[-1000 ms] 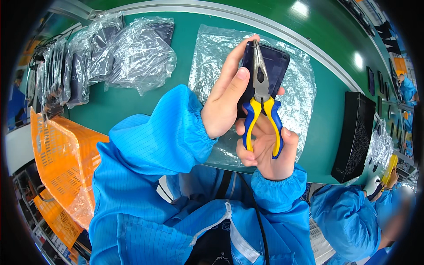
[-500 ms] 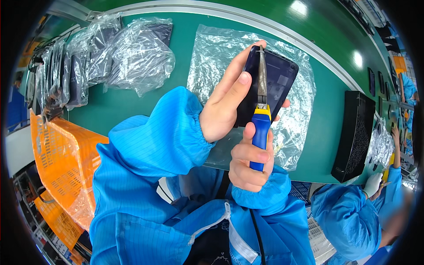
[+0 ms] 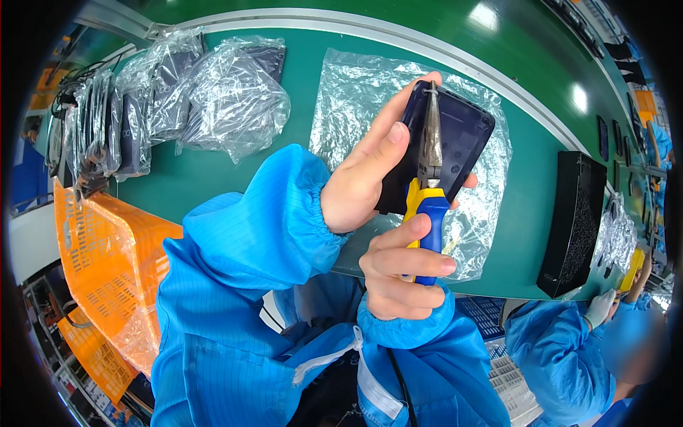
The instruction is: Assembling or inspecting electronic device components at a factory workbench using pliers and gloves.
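Held up near the middle of the view is a black rectangular plastic housing [image 3: 464,135], tilted, its recessed inner side facing me. My left hand [image 3: 359,174] grips it from the left, thumb on the near edge and some fingertips showing past the right edge. My right hand [image 3: 400,274] is wrapped round the blue and yellow handles of needle-nose pliers [image 3: 431,160]. The long jaws lie over the housing, with their tips at its top left corner beside a left fingertip. Whatever the tips pinch is too small to make out. Under both hands lies a clear plastic bag [image 3: 338,89].
Bagged dark devices [image 3: 235,96] stand in a row at the far left of the green table [image 3: 299,71]. An orange crate [image 3: 107,249] is at the left. A black box [image 3: 573,224] stands at right. A co-worker in a blue sleeve [image 3: 558,349] works at lower right.
The pliers have turned slightly, so more of the yellow on the handles shows. My right hand has shifted a little down and its grip has loosened slightly. The housing stays in my left hand.
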### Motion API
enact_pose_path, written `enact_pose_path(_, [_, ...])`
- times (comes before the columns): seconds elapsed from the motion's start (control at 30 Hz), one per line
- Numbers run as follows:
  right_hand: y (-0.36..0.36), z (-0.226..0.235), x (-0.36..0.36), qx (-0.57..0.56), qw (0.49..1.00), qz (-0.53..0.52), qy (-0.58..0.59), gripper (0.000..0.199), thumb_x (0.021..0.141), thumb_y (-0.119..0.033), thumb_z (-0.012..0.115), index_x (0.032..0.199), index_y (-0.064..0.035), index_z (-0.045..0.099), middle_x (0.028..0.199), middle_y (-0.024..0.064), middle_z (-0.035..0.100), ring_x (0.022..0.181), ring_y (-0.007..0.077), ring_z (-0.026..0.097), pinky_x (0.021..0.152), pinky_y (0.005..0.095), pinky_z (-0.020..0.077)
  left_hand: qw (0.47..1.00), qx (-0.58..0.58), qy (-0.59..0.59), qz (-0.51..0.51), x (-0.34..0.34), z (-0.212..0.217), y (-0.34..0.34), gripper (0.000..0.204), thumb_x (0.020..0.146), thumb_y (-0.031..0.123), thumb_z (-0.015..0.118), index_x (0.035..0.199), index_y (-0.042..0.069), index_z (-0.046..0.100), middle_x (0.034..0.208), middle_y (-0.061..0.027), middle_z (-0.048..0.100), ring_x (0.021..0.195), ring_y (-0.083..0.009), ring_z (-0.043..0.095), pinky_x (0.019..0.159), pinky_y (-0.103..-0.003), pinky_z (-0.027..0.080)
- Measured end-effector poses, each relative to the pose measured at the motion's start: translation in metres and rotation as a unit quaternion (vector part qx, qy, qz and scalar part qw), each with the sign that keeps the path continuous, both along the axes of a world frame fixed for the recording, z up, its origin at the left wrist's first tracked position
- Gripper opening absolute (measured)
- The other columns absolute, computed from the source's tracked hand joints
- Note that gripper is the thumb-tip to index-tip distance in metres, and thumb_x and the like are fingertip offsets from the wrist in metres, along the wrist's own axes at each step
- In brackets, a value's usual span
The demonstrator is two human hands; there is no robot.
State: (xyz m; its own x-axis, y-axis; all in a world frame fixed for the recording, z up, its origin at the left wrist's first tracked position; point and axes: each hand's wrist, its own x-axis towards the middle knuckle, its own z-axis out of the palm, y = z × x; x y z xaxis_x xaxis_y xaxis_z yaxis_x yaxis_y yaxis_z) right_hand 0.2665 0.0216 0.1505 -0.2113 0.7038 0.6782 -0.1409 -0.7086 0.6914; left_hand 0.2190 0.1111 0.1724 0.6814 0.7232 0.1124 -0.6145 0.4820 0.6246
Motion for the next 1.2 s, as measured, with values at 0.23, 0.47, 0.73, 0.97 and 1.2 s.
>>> enact_pose_path(0.23, [0.004, 0.004, -0.012, 0.010, 0.998, 0.030, 0.055, 0.046, 0.085, -0.024, 0.059, 0.126, -0.0060, 0.047, 0.098, 0.0148, 0.061, 0.049, 0.0223, 0.051, 0.035, 0.0276, 0.0359, 0.996, -0.040, -0.067, -0.041, 0.000, 0.002, 0.002, 0.065, 0.091, 0.047, 0.036, 0.142, 0.020, 0.006, 0.124, -0.0156, 0.045, 0.101, -0.0340, 0.057, 0.079, -0.040, 0.051])
enact_pose_path(0.47, [0.012, 0.003, -0.033, 0.047, 0.990, 0.009, 0.133, 0.046, 0.086, -0.025, 0.057, 0.126, -0.0066, 0.043, 0.100, 0.0157, 0.058, 0.053, 0.0232, 0.051, 0.038, 0.0285, 0.0403, 0.972, -0.104, -0.176, -0.114, 0.001, 0.000, 0.007, 0.061, 0.091, 0.043, 0.037, 0.141, 0.028, 0.004, 0.131, -0.0147, 0.039, 0.107, -0.0380, 0.052, 0.081, -0.045, 0.050])
enact_pose_path(0.73, [0.020, 0.013, -0.040, 0.045, 0.988, 0.056, 0.136, 0.037, 0.084, -0.020, 0.061, 0.115, -0.0016, 0.053, 0.090, 0.0168, 0.062, 0.049, 0.0238, 0.053, 0.037, 0.0282, 0.0410, 0.939, -0.102, -0.265, -0.193, -0.006, -0.007, 0.021, 0.057, 0.092, 0.043, 0.034, 0.140, 0.032, 0.005, 0.137, -0.0142, 0.032, 0.111, -0.0462, 0.046, 0.083, -0.052, 0.048])
enact_pose_path(0.97, [0.022, 0.019, -0.049, 0.045, 0.985, 0.078, 0.145, 0.035, 0.085, -0.017, 0.059, 0.114, 0.0000, 0.052, 0.089, 0.0174, 0.062, 0.049, 0.0236, 0.053, 0.037, 0.0281, 0.0414, 0.877, -0.193, -0.368, -0.242, -0.009, -0.009, 0.017, 0.053, 0.091, 0.049, 0.030, 0.136, 0.048, 0.000, 0.137, -0.0281, 0.023, 0.110, -0.0492, 0.045, 0.082, -0.058, 0.045])
enact_pose_path(1.2, [0.019, 0.025, -0.060, 0.047, 0.979, 0.093, 0.174, 0.034, 0.087, -0.014, 0.057, 0.114, 0.0039, 0.051, 0.088, 0.0200, 0.061, 0.050, 0.0228, 0.053, 0.037, 0.0281, 0.0424, 0.805, -0.187, -0.470, -0.310, -0.008, -0.013, 0.015, 0.051, 0.092, 0.048, 0.028, 0.134, 0.051, 0.000, 0.132, -0.0300, 0.031, 0.106, -0.0487, 0.048, 0.083, -0.057, 0.044])
